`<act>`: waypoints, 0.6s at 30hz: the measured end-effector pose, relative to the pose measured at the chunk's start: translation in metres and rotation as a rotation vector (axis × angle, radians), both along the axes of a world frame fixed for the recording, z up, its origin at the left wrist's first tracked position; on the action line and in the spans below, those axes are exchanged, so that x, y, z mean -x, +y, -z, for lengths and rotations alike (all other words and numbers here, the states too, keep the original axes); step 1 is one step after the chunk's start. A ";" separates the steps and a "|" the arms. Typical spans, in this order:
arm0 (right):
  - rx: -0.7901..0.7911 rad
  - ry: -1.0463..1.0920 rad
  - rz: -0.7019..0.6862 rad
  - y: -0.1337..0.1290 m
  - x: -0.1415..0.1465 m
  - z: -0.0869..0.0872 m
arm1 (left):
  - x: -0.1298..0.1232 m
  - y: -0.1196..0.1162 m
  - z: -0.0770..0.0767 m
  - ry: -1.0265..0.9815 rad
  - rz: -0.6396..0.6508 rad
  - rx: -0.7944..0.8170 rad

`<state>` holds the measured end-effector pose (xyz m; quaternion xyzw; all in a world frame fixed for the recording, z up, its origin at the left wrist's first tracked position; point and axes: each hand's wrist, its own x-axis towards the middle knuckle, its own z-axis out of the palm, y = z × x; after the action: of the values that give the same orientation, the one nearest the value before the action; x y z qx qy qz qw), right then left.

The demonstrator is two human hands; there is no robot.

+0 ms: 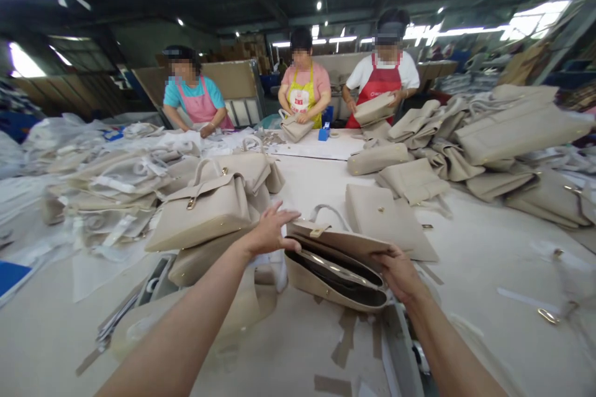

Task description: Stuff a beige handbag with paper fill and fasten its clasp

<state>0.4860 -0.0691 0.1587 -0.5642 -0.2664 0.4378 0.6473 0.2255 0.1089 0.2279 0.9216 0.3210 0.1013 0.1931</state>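
Observation:
An open beige handbag lies on the white work table right in front of me, its dark lining and metal-edged opening showing. My left hand spans the bag's left end with the fingers spread, and my right hand grips its right end. Just past my left hand stands a closed beige handbag with a gold clasp. A flat beige bag lies beyond the open one, near my right hand. Under my left forearm, a further beige bag piece is partly hidden.
Piles of plastic-wrapped bags cover the table's left side, and beige bags are heaped on the right. Several co-workers in aprons stand across the table, and one holds a beige bag. A small gold buckle lies to the right.

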 end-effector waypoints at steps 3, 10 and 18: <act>0.061 -0.050 0.051 0.004 -0.007 0.013 | -0.012 -0.011 0.000 0.197 0.044 -0.221; 0.340 -0.409 0.541 -0.044 -0.001 0.026 | -0.050 -0.019 0.000 0.298 0.055 -0.323; 0.147 -1.230 0.166 -0.081 0.068 0.062 | -0.064 -0.015 -0.006 0.347 0.012 -0.255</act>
<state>0.4176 -0.1500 0.0970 -0.7748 -0.5149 -0.0019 0.3667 0.2891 0.0944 0.2342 0.9441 0.3286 -0.0201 0.0177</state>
